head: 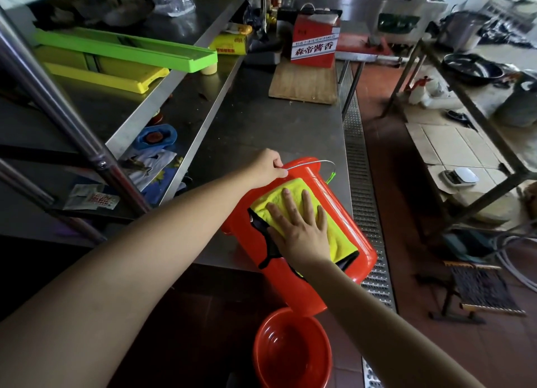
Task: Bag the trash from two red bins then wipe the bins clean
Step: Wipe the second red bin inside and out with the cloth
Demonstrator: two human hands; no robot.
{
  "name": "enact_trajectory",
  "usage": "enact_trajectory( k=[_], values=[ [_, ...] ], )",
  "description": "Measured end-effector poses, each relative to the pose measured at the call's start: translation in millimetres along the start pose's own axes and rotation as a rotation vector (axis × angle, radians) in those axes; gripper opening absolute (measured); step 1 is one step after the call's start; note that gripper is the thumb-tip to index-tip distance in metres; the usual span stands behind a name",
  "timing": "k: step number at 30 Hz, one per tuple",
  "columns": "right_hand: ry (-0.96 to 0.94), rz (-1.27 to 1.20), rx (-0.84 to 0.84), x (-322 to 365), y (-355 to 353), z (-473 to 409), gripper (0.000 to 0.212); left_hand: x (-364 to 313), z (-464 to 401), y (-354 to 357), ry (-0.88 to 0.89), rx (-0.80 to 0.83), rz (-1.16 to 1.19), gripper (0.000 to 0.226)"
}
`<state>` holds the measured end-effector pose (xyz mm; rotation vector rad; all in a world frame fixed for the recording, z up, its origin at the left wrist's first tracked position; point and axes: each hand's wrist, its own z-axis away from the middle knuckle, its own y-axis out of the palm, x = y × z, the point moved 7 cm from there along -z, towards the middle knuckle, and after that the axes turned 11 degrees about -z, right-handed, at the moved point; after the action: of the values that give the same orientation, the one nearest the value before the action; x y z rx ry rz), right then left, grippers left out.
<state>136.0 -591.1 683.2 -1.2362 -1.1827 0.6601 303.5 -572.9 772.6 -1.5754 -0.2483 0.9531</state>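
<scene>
Nearest the camera, on the floor, stands the second red bin [292, 350], upright and w/ nothing visible inside. Going left to right: the left hand [268, 167] pinches the wire handle [308, 163] of the first red bin [354, 236], which lies on its side on the steel table [261, 126], its bottom end hanging over the table edge. The right hand [299, 225] presses flat, fingers straight and spread, on the yellow cloth [293, 190] on the bin wall. Risk, I judge: strong wiping toward the edge can roll or slide the bin off the table, b/c only the thin handle holds it; the cloth can also slip from under the flat palm.
</scene>
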Motion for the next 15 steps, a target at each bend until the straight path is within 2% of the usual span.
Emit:
enact_trajectory(
  k=[3, 7, 10, 15],
  values=[
    [-0.034, 0.008, 0.036, 9.9, 3.5, -9.8, 0.059, 6.5, -6.2, 0.5, 0.011, 0.064, -0.068, 0.023],
    [-0.049, -0.043, 0.031, -2.5, -7.5, -24.9, 0.06, 9.4, -11.8, 1.3, 0.017, 0.042, -0.072, 0.022],
    [0.047, -0.155, 0.013, -41.0, -22.9, -39.4, 0.064, 8.4, -17.7, 2.6, 0.008, 0.05, -0.074, 0.022],
    [0.234, -0.425, 0.02, -96.1, -27.7, -83.2, 0.057, 10.8, -22.6, 7.9, -0.027, 0.053, -0.011, 0.021]
  ],
)
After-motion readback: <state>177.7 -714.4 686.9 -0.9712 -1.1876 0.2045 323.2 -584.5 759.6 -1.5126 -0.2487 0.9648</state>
